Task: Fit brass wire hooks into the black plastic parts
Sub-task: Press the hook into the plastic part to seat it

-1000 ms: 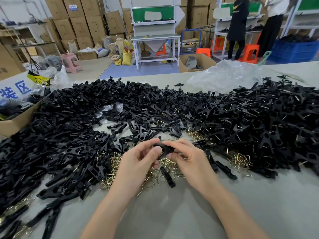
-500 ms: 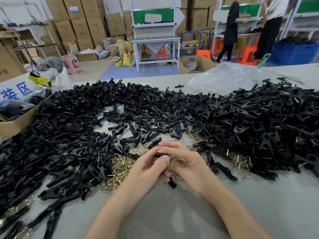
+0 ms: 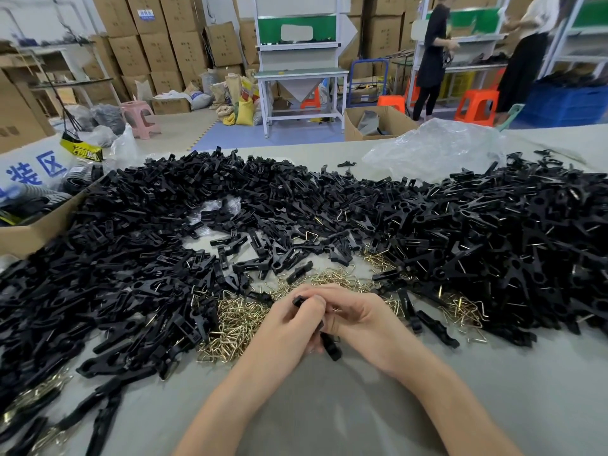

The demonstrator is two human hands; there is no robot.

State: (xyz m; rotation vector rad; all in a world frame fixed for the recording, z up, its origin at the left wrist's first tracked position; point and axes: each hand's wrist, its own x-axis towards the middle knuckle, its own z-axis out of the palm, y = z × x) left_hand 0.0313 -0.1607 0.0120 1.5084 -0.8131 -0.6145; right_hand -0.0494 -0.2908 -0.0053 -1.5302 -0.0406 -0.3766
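The left hand (image 3: 289, 320) and right hand (image 3: 362, 319) have moved closer together, both curled tight round one black part (image 3: 330, 347). The hook is hidden; it is probably going in.

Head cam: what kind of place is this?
Probably a factory assembly floor: a table heaped with black plastic parts and brass hooks, stacked cardboard boxes along the back, and workbenches beyond.
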